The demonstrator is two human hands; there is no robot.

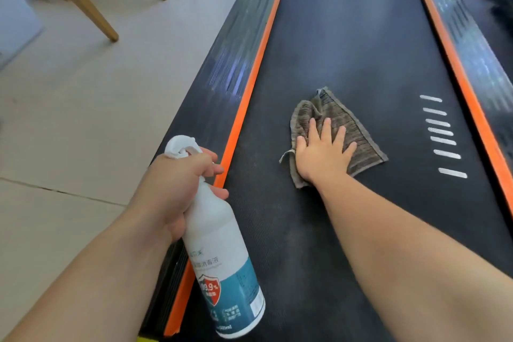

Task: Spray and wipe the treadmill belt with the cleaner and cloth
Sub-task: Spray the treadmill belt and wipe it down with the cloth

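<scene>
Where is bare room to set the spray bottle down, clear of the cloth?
Bare belt lies beyond the cloth, between the two orange strips. The floor on the left is bare up to the chair legs. Crowded: mid-belt, where the right hand presses the cloth, left of the white stripes. The left hand holds the spray bottle.

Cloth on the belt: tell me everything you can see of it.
The cloth is a brownish-grey, ribbed-looking rag with a paler hemmed edge, bunched at its far left corner. It lies on the black treadmill belt, near mid-width, left of the white dash markings. The right hand presses it flat with straight, spread fingers; nothing else touches it.
</scene>
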